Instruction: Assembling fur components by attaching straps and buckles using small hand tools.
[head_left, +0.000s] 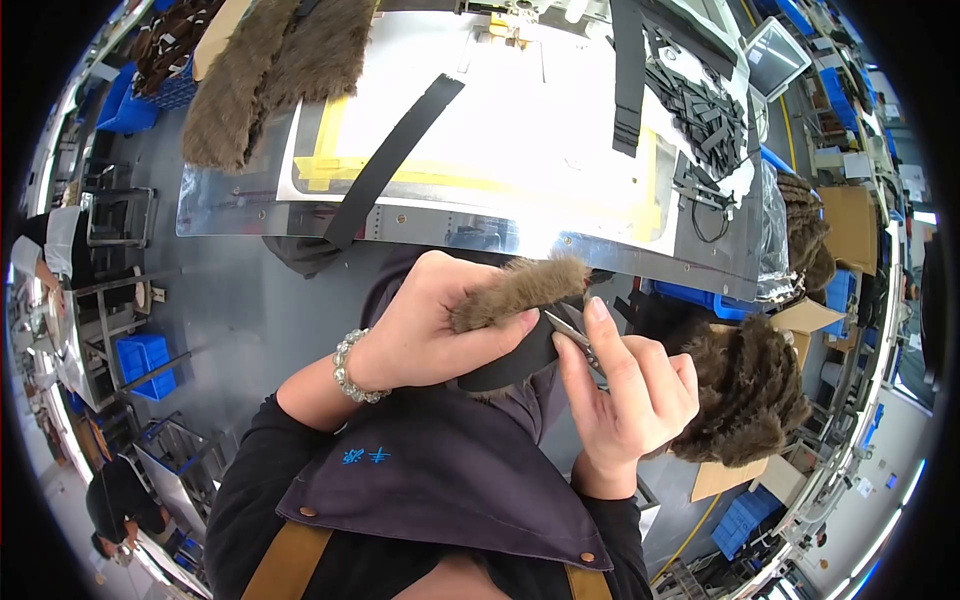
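Note:
My left hand point(415, 325), with a beaded bracelet at the wrist, is closed round a brown fur piece point(525, 290). The piece is held over my lap, just off the table's near edge, and dark smooth fabric point(515, 370) hangs below it. Between the thumb and fingers of my right hand point(632, 400) is a pair of small metal thread snips point(572, 330). Their pointed tips are close to the right end of the fur, beside my left thumb. Whether the blades touch the piece I cannot tell.
A sewing machine point(515, 25) stands at the table's far side. Black straps point(400, 150) lie across the table point(480, 225), with a heap of black strips point(705, 125) at right. Brown fur point(300, 60) covers the far left; more fur point(745, 395) is piled at my right.

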